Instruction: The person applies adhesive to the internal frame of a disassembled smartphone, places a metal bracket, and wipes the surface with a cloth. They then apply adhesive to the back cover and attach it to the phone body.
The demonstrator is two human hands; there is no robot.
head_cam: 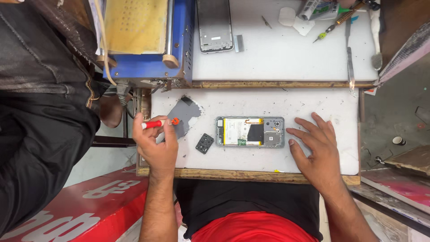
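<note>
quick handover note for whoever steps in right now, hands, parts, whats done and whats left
Left hand: holds a red screwdriver over the grey back cover.
Right hand: flat on the white mat, empty, fingertips beside the phone.
Phone lies open in mid-mat, battery and board showing. Small black camera piece lies loose to its left.
Done: back cover off.
Left: the phone's insides are still in place.

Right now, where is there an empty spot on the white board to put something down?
Bare patches: the strip above the phone up to the wooden edge, and the near edge below the phone. It is crowded at the left, where the left hand, red screwdriver, grey cover and small black part sit.
</note>
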